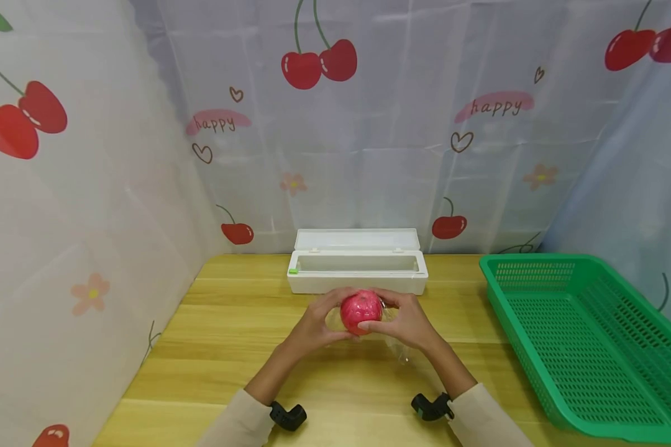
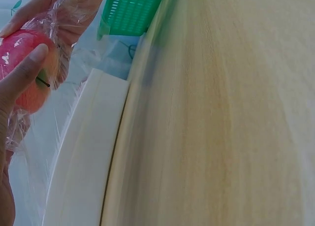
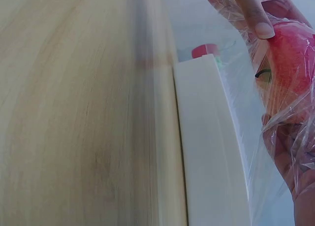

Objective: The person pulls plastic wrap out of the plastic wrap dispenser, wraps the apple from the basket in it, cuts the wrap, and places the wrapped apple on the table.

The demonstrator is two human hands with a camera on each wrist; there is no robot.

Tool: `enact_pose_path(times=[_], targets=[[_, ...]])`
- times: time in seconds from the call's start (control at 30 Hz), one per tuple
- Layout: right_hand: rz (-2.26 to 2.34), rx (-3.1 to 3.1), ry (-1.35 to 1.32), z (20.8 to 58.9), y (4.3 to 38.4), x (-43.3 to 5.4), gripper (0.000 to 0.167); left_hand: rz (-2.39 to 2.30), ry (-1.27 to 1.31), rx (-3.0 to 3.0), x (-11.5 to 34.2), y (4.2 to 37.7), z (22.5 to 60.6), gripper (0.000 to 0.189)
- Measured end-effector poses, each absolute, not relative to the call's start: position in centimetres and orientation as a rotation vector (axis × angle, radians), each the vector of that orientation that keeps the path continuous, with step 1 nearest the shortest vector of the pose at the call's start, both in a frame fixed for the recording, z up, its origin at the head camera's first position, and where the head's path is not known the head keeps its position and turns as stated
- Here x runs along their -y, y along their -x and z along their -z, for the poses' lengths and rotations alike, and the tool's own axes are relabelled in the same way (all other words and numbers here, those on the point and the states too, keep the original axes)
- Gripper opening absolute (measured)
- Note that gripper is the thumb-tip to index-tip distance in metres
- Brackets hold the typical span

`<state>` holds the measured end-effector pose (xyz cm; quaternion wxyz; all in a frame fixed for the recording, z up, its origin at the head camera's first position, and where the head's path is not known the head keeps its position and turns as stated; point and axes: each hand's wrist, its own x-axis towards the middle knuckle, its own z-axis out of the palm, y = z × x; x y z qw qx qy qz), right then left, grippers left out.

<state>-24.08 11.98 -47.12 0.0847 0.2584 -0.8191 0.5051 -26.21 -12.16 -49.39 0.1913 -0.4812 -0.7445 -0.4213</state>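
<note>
A red apple [image 1: 361,310] is held between both hands, above the wooden table and in front of the white cling film box [image 1: 358,283]. My left hand [image 1: 316,321] grips its left side, and my right hand [image 1: 409,318] grips the right side with the thumb across the front. Clear cling film [image 3: 290,110] covers the apple, its loose crinkled ends spreading around the fingers and hanging below the right hand. Both wrist views show the dark stem [image 2: 43,82] on the underside. In the left wrist view a thumb presses the apple beside that stem.
The box stands at the back of the wooden table [image 1: 246,347] with its lid up and a green piece at its left front corner. A green plastic basket [image 1: 511,338] sits on the right. Cherry-patterned curtains [image 1: 369,155] close off the back and sides.
</note>
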Motion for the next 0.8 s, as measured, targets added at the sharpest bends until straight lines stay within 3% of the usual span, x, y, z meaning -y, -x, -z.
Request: enact_pose_path(times=[0.8], targets=[[-1.486,2.498,-0.8,46.3,24.5,-13.2,0.054,1.304,1.2,2.205,12.4,26.0,49.6,0.086]])
